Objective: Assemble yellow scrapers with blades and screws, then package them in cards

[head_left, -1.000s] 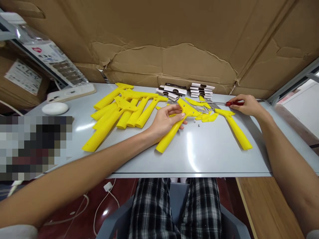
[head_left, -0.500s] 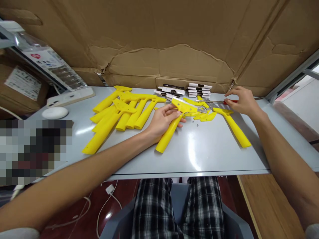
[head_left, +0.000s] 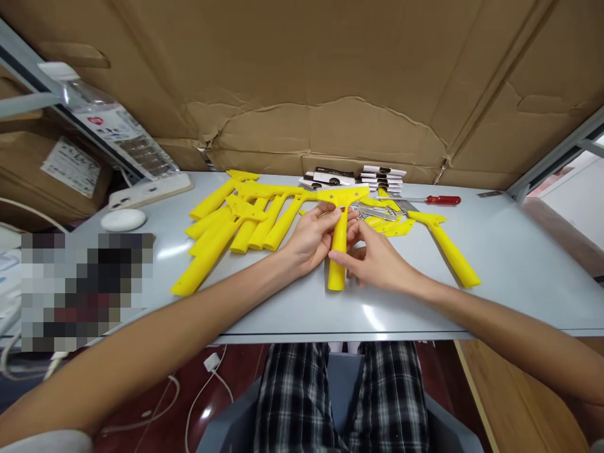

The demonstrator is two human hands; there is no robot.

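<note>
Between my hands is a yellow T-shaped plastic scraper [head_left: 338, 251], its wide head pointing away from me and its handle towards me. My left hand [head_left: 312, 238] is closed around the upper handle from the left. From the right, my right hand [head_left: 370, 255] grips the same handle lower down, the thumb on top. A screwdriver [head_left: 442, 200] with a red handle lies on the table to the right, apart from my hands. Behind the held scraper lie flat yellow plates [head_left: 399, 228] and metal pieces [head_left: 377, 212], partly hidden.
Several yellow scrapers [head_left: 207, 251] are heaped on the left, and another scraper [head_left: 453, 255] lies on the right. Small black-and-white packs [head_left: 383, 171] stand by the cardboard wall [head_left: 330, 56]. A power strip [head_left: 151, 190], white mouse [head_left: 123, 219] and bottle [head_left: 117, 126] are at far left.
My right hand has let go of the screwdriver, leaving it on the table, and moved left onto the scraper. The scraper has turned from slanted to nearly straight.
</note>
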